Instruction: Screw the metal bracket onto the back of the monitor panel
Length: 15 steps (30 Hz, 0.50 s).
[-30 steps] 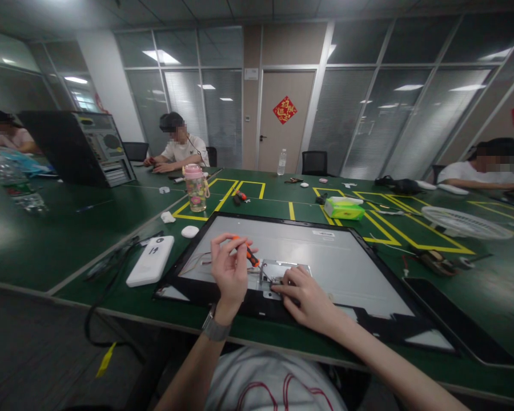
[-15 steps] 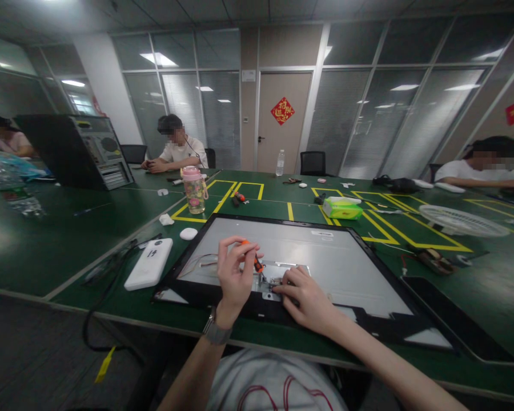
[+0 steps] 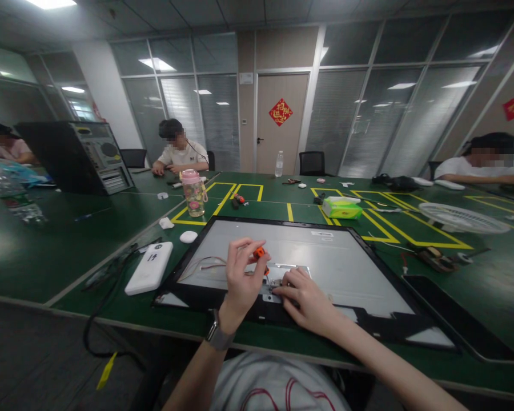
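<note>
A large flat display panel (image 3: 360,274), grey with a black frame, lies on the table before me. My left hand (image 3: 241,277) pinches an orange and black screwdriver (image 3: 260,252) near its top, its shaft pointing down at a metal plate (image 3: 269,297) by the panel's near edge. On that same plate, my right hand (image 3: 306,294) has thumb and fingers closed about a small metal part (image 3: 276,284), mostly covered by the fingertips. Thin wires (image 3: 208,264) run across the panel left of my left hand.
Left of the panel are a white power bank (image 3: 149,268), a white round case (image 3: 188,237) and black cables (image 3: 111,274). A floral bottle (image 3: 193,197) and green tissue pack (image 3: 341,208) stand beyond. A black slab (image 3: 458,317) lies right. People sit around the table.
My left hand has shifted slightly right with the screwdriver, whose handle now stands more upright. My right hand stays at the metal part.
</note>
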Each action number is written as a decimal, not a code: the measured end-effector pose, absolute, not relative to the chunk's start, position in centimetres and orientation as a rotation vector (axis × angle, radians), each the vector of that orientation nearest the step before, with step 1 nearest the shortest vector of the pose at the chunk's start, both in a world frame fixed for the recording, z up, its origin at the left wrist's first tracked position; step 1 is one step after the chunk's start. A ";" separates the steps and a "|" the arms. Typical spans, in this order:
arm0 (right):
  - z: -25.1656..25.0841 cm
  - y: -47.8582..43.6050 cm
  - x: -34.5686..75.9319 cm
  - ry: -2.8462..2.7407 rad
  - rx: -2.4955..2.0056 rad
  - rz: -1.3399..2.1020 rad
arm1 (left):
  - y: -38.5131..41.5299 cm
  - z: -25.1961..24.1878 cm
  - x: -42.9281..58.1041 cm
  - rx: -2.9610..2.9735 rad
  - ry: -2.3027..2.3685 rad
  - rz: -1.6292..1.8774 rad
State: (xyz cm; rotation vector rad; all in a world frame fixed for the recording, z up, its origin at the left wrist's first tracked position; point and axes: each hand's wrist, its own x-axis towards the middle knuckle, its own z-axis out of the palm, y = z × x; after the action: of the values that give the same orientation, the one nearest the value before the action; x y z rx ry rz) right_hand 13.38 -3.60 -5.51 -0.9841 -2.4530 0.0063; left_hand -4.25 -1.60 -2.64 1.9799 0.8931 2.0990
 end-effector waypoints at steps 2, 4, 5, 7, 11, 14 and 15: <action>-5.6 -3.6 13.4 -2.457 -0.976 0.004 | -1.7 -2.2 -4.0 2.073 0.950 2.132; -5.7 -3.7 13.3 -2.459 -0.970 -0.003 | -1.8 -1.9 -3.6 2.139 0.951 2.096; -5.7 -3.7 13.3 -2.458 -0.971 -0.010 | -1.8 -1.7 -3.5 2.163 0.941 2.065; -5.6 -3.7 13.2 -2.459 -0.977 -0.022 | -1.8 -1.4 -3.2 2.174 0.913 1.996; -4.8 -3.4 14.4 -2.458 -0.952 -0.049 | -1.7 -0.8 -3.2 2.017 0.817 1.804; -4.2 -3.2 17.1 -2.193 -1.026 -0.029 | -1.2 -0.5 -3.9 1.934 0.716 1.691; -4.2 -3.1 18.2 -2.093 -1.074 0.011 | -0.9 -0.5 -4.1 1.938 0.703 1.687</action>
State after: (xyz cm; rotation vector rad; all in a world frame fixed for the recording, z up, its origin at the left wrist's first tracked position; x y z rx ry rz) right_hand 18.19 -3.13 -4.20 -1.0744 -2.0925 0.0109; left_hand -4.11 -0.95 -0.48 1.9377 0.7031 1.6871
